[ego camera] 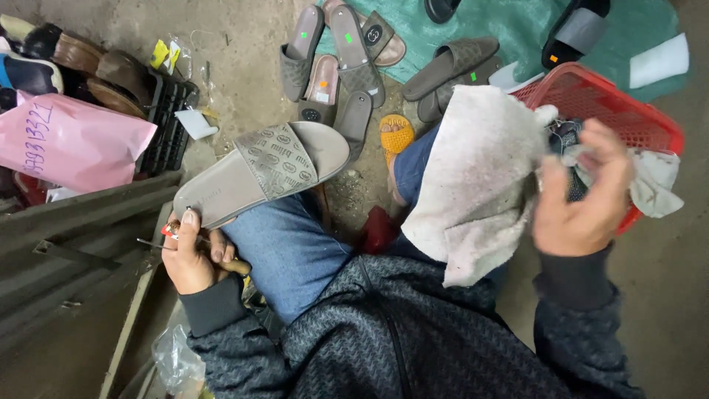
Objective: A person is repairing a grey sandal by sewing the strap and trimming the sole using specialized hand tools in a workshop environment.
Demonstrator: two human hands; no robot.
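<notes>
Gripping the grey slipper point(258, 171) by its heel in our left hand point(193, 255), its length running far-right, our right hand point(583, 199) clutches a white rag point(476, 185) well right

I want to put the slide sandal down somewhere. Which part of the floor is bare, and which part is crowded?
Bare concrete lies between the black crate and the row of grey slides. Another bare strip runs right of the red basket. It is crowded on the green mat and around the pink bag, where shoes pile up. The left hand holds the slide sandal; the right hand holds a cloth.
</notes>
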